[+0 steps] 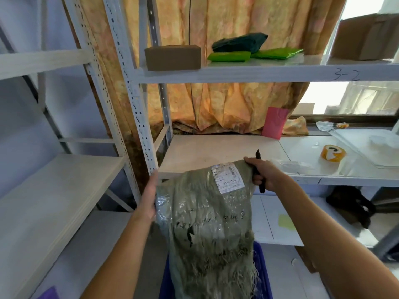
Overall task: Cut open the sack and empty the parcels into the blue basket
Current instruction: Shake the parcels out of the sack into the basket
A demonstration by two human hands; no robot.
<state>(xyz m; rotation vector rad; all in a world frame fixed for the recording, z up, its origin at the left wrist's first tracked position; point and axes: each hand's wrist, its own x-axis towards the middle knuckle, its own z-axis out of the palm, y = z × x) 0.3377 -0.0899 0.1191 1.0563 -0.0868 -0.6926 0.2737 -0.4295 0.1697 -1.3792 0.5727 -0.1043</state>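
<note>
Both hands steady the green sack (207,223) upright over the blue basket (262,270), frayed end down. The left hand (149,197) lies flat against its left side, and the right hand (262,172) clenches its top right corner along with a black tool (258,156).

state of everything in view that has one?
sack: held up, frayed end hanging down over the blue basket.
blue basket: under the sack, contents hidden.
right hand: grips the sack's top corner and the black tool.
left hand: fingers straight, flat against the sack's left edge.
black tool: upright in the right hand.
tape roll: lying flat on the shelf.
cardboard box: closed, on the upper shelf.
</note>
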